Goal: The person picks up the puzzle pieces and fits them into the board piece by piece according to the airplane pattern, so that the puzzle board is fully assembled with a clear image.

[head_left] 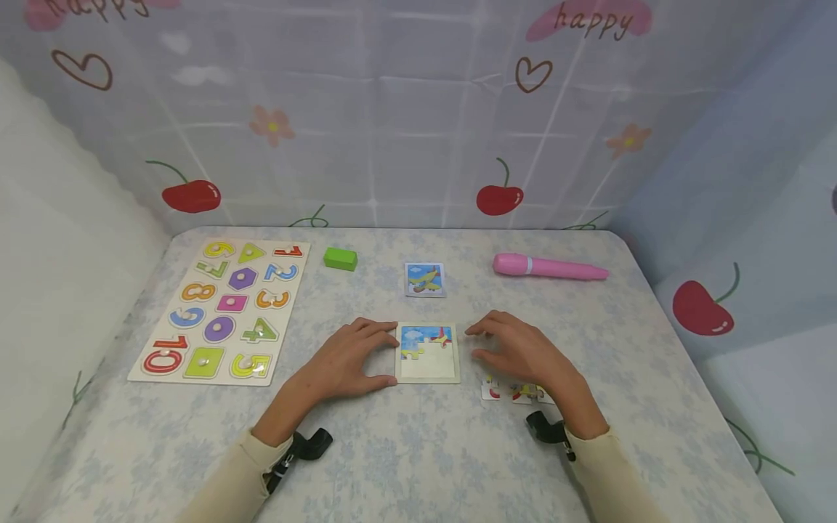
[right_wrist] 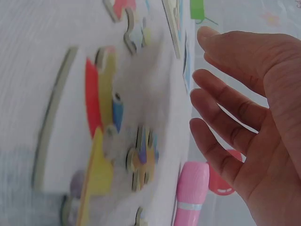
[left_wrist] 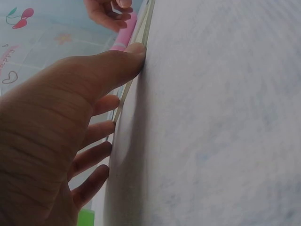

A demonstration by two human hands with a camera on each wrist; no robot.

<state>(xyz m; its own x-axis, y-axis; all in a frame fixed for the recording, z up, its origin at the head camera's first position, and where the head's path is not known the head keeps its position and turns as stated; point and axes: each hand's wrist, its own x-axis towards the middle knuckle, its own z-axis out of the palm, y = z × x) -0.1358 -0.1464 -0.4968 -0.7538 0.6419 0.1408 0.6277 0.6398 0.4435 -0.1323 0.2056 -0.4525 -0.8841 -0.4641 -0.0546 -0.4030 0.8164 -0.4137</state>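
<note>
Tray (head_left: 428, 380) lies between left hand (head_left: 349, 361) and right hand (head_left: 526, 350); near square, no clear long axis. Left: slack, thumb and fingertips against tray edge. Right: empty, fingers loosely bent, nearer loose pieces (head_left: 526, 393) on worktop (head_left: 418, 450) beside its wrist.

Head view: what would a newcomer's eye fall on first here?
Probably the number board, with its bright numerals and shapes, on the left of the pale table. Next, perhaps, the partly filled puzzle tray near the middle, with the left hand touching its left edge and the right hand just off its right side. The pink stick-shaped object at the back right also stands out.
</note>
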